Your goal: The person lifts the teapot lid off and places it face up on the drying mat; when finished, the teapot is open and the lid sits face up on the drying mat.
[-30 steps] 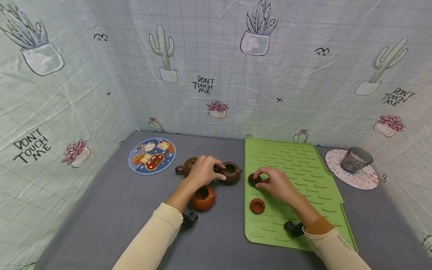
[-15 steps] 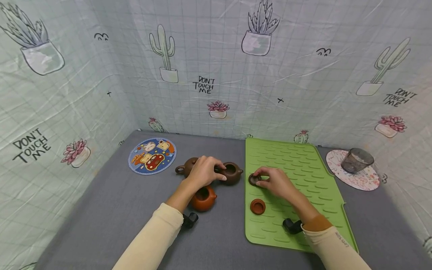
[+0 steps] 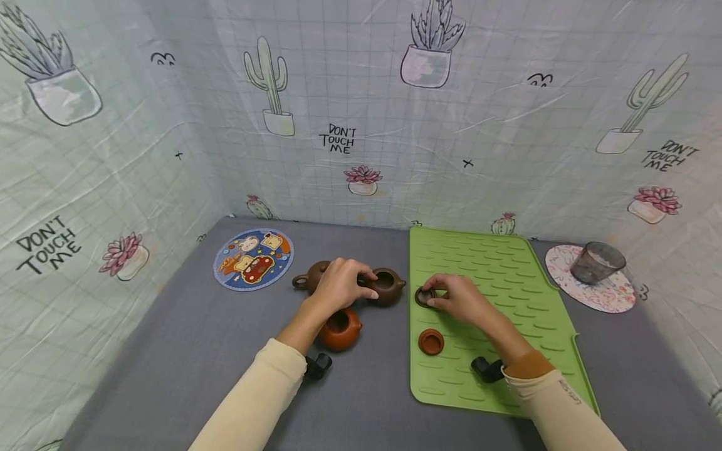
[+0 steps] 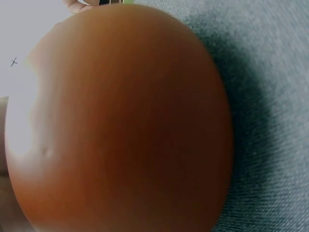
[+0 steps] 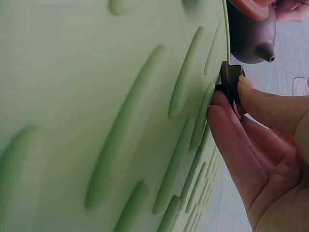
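Observation:
My left hand [image 3: 343, 287] grips the left side of a lidless dark brown teapot [image 3: 388, 294]; the exact hold is hidden behind the fingers. Another brown teapot [image 3: 309, 280] is partly covered by that hand. Near the left wrist stands an open orange-brown teapot [image 3: 341, 336], whose round body [image 4: 125, 125] fills most of the left wrist view. My right hand [image 3: 459, 300] pinches a small dark brown teapot lid [image 5: 233, 87] between thumb and fingers, at the left edge of the green mat [image 3: 485, 257]. The lid's hollow side faces up.
An orange-brown lid [image 3: 431, 342] lies on the mat, hollow side up. A grey translucent cup [image 3: 596, 263] stands on a pink-patterned round coaster [image 3: 615, 297] at right. A blue cartoon coaster [image 3: 254, 260] lies at back left. Patterned cloth hangs behind the table.
The dark lid has tipped in my right hand, so its hollow underside now shows from above. My left hand and the teapots keep their places.

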A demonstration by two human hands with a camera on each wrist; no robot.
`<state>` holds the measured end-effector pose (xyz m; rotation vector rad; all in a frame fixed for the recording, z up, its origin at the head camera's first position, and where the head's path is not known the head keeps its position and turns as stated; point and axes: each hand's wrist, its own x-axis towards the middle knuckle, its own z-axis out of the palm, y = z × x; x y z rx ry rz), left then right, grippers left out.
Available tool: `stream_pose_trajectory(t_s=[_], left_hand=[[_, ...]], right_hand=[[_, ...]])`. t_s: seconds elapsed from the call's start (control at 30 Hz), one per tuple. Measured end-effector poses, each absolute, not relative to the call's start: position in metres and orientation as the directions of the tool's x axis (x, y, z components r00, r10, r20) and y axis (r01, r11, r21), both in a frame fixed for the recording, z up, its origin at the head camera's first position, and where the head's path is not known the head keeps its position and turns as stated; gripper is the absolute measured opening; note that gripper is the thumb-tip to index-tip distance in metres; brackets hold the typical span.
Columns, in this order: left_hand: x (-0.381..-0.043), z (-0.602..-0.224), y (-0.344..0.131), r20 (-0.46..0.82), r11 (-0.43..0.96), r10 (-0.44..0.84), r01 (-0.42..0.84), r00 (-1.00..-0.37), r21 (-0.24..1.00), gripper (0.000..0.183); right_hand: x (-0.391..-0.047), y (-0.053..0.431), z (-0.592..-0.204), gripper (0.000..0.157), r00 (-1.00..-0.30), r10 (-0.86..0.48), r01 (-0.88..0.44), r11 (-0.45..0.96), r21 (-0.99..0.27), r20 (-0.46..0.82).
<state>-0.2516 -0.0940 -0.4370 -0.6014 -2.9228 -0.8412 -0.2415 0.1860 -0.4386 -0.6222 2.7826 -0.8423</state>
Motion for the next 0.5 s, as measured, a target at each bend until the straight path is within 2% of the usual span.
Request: stream_pose_trajectory(t_s=[0.5], left_hand=[[-0.2506, -0.4359, -0.0940, 0.122, 0.785, 0.347, 0.360, -0.930, 0.504, 0.029]], right_hand=[[-0.2396, 0.1852, -0.4383, 0.022, -0.898, -0.438, -0.341, 0.746, -0.572, -0.036]])
